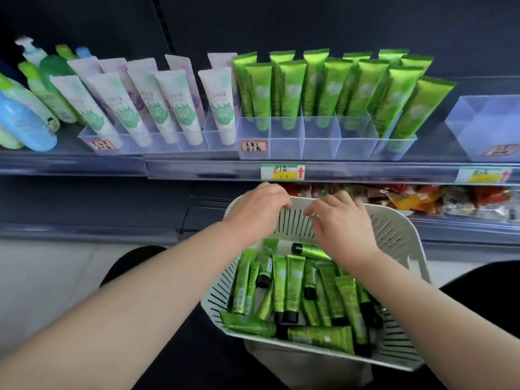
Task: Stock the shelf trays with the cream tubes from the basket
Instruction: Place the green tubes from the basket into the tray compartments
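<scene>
Bright, even indoor light from above, soft shadows only; the dark shelf back panel (337, 23) stays near black while the white basket (399, 235) reads bright without clipping. Mild sheen on the shelved green cream tubes (332, 88), hazy reflections on the clear trays (287, 136). Whole frame soft, price tag (282, 171) writing unreadable; wide-angle bowing tilts the bottles (25, 119) at left, snack packets (450, 201) at right smeared.
</scene>
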{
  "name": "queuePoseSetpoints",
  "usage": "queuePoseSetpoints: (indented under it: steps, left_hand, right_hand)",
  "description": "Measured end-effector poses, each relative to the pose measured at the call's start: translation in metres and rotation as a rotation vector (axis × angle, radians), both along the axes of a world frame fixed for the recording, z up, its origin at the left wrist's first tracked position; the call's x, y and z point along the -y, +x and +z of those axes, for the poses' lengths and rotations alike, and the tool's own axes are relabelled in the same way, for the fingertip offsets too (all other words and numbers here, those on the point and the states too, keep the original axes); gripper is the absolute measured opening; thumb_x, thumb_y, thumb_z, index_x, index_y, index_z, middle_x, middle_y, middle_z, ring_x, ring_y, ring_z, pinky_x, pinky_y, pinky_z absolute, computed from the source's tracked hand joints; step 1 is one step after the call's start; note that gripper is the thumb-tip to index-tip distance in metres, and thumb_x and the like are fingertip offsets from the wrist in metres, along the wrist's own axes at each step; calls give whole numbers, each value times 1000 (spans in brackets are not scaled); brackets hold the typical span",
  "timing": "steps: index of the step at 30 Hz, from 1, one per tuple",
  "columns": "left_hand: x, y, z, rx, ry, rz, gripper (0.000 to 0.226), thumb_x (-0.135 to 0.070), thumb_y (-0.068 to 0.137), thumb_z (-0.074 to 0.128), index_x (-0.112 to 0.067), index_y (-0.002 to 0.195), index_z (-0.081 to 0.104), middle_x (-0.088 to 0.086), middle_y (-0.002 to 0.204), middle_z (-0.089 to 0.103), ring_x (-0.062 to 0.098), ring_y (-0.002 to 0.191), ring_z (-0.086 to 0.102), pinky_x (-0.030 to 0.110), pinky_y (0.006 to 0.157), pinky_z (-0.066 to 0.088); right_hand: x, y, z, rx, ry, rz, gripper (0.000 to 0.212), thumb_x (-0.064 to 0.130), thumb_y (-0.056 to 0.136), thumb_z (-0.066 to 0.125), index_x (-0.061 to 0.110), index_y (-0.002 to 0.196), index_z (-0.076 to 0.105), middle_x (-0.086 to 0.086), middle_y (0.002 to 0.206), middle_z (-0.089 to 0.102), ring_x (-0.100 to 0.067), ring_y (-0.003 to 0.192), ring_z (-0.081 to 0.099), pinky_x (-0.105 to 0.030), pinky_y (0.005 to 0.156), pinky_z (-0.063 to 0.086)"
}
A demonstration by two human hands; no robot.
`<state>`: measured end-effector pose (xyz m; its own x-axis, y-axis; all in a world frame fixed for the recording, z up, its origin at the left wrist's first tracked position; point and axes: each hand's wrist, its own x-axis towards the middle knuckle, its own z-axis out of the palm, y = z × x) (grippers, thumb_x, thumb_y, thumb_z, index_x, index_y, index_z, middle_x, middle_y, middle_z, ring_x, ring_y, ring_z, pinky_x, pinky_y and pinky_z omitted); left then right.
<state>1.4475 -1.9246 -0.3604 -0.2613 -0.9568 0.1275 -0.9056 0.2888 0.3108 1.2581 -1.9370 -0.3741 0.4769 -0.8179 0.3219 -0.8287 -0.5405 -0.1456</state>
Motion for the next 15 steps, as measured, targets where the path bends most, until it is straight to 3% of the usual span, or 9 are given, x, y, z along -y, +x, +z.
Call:
queuePoseSetpoints:
  steps: [3,7,15]
  left_hand:
    - [-12,-9,-40,9,173,75,37,6,87,56,-20,110,68,-5,117,61,15,113,52,28,94,42]
    - [-32,-11,-82,33,427,127,35,0,88,61,-22,115,67,-1,125,58,17,118,54,33,103,41]
    - [-37,0,-106,-71,472,213,26,-10,93,57,-20,116,64,-2,126,58,15,117,54,33,103,43]
  right_hand:
    - [-9,-2,-33,-137,283,15,18,20,88,52,28,99,64,7,98,65,-22,98,56,-34,75,42]
    - [-15,1,-68,-280,706,28,23,23,92,49,29,113,58,3,113,63,-20,100,59,-30,75,48]
    - [-10,21,-113,-426,799,15,56,33,91,54,17,141,35,-5,145,36,-25,131,35,-43,103,37]
